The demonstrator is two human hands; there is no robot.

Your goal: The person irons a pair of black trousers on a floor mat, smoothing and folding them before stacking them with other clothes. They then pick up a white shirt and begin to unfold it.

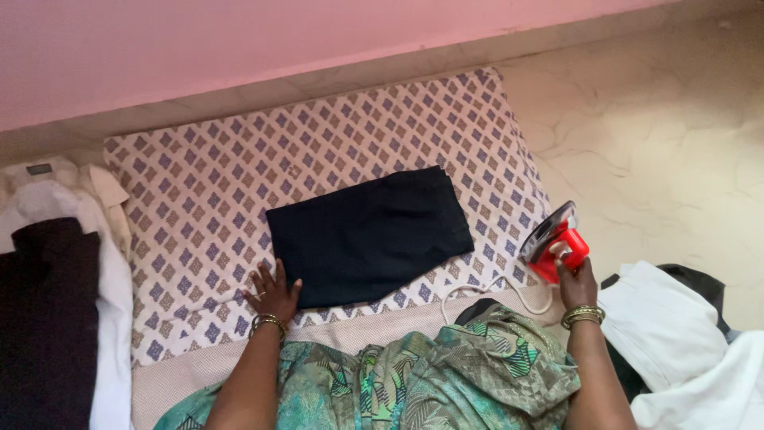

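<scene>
Green dress (446,374), right hand (577,283) gripping iron (557,239)

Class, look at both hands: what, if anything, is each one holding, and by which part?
The right hand grips the red iron at its handle end. The left hand holds nothing, lying flat against the folded dark cloth.

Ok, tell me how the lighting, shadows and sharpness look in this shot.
Head view: soft, even light with a pinkish cast on the wall; no glare. Only faint shadows under the left hand and along the folded dark garment. The patterned cloth is fairly sharp; the red iron in the right hand is slightly soft. The garment's dark folds lose detail.
</scene>
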